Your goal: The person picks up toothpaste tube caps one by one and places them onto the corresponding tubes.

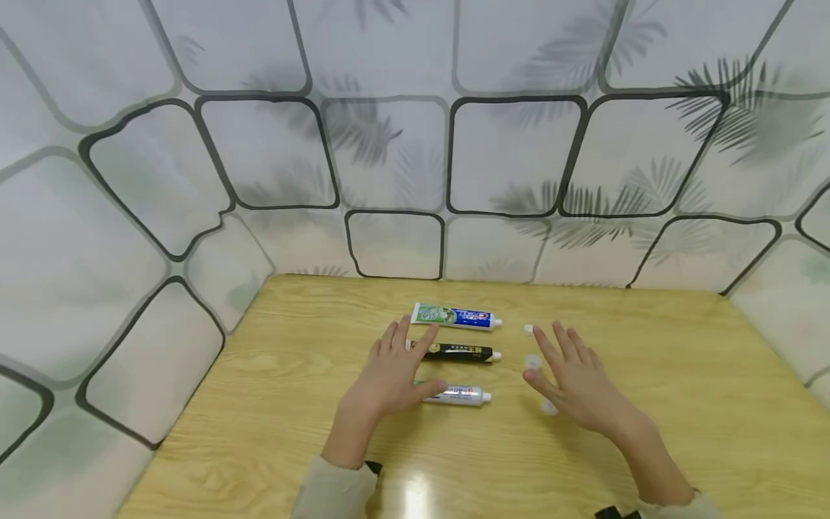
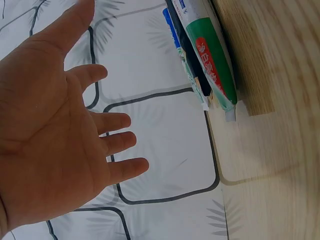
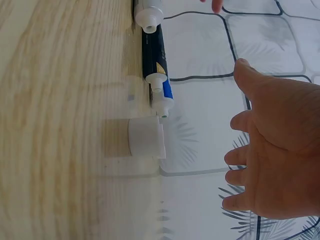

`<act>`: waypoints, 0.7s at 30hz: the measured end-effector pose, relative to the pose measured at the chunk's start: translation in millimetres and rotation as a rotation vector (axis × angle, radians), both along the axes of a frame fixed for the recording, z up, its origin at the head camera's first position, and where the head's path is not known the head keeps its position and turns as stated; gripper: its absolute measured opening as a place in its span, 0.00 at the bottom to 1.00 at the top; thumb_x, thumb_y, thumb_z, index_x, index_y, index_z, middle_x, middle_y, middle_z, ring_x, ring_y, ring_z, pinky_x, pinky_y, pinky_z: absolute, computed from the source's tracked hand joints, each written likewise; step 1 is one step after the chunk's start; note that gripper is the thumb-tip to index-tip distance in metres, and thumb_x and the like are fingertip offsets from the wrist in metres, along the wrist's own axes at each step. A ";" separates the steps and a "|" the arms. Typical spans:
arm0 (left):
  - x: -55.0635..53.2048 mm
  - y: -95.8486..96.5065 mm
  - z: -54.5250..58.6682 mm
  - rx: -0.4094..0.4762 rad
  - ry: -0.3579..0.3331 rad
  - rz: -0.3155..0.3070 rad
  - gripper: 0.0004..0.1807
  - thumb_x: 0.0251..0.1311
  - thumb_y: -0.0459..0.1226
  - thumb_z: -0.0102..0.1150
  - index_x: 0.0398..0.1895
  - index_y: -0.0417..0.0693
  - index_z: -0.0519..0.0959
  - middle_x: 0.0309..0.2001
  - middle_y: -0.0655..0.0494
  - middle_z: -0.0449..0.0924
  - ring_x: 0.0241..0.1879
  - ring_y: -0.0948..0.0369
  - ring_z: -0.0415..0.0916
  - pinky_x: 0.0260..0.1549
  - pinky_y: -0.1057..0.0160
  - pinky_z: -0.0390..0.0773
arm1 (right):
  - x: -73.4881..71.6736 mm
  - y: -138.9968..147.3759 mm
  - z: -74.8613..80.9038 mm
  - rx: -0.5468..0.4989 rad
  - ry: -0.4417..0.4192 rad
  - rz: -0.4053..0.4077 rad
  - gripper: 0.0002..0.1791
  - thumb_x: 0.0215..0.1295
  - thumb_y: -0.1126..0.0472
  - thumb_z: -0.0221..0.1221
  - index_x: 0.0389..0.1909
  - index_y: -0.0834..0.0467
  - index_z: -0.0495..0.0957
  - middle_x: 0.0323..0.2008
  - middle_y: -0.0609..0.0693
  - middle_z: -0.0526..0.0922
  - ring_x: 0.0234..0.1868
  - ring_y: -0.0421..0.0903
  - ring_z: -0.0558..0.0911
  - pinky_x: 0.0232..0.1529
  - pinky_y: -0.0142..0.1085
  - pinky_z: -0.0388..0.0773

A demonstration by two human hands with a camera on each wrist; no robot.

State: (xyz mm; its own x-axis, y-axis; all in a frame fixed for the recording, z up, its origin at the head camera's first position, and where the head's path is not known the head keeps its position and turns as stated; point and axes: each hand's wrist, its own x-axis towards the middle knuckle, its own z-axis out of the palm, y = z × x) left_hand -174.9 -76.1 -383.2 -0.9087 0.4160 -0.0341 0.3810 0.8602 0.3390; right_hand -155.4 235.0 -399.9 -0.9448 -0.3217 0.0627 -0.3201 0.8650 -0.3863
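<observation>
Three toothpaste tubes lie in a column on the table, their uncapped nozzles facing right: a green-and-blue tube (image 1: 454, 317) farthest back, a black tube (image 1: 463, 352) in the middle and a silver tube (image 1: 463, 395) with a green end (image 2: 220, 75) nearest. My left hand (image 1: 392, 378) hovers with spread fingers over the left ends of the black and silver tubes. Right of the nozzles stand three white caps: far (image 1: 529, 329), middle (image 1: 533, 362) and near (image 1: 550, 408), the last partly hidden. Above them my right hand (image 1: 583, 389) is held with fingers extended, gripping nothing.
The wooden table (image 1: 259, 418) meets a patterned fabric wall (image 1: 395, 245) at the back, with more of that fabric along both sides. In the right wrist view, one white cap (image 3: 145, 137) stands close to the camera, in front of the nozzles.
</observation>
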 end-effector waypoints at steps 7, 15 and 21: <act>0.1 0.7 0.2 -0.004 -0.022 0.006 0.49 0.63 0.59 0.59 0.81 0.61 0.46 0.79 0.40 0.34 0.77 0.40 0.36 0.70 0.38 0.46 | 3.4 1.0 4.0 -0.012 -0.001 -0.008 0.43 0.75 0.40 0.49 0.80 0.55 0.43 0.77 0.69 0.39 0.75 0.72 0.39 0.64 0.73 0.41; 1.0 1.3 2.3 -0.013 -0.034 0.012 0.49 0.63 0.57 0.61 0.81 0.57 0.46 0.79 0.39 0.36 0.77 0.39 0.36 0.70 0.37 0.47 | 5.9 3.6 11.8 -0.018 0.019 -0.015 0.43 0.75 0.41 0.50 0.80 0.58 0.45 0.76 0.71 0.41 0.74 0.73 0.41 0.64 0.73 0.43; 1.9 1.9 -1.4 -0.029 -0.016 0.014 0.49 0.63 0.58 0.60 0.81 0.58 0.46 0.79 0.39 0.37 0.77 0.39 0.38 0.70 0.38 0.49 | 7.6 6.0 15.3 -0.050 0.029 -0.016 0.43 0.75 0.41 0.50 0.80 0.57 0.44 0.76 0.70 0.41 0.74 0.73 0.41 0.64 0.73 0.43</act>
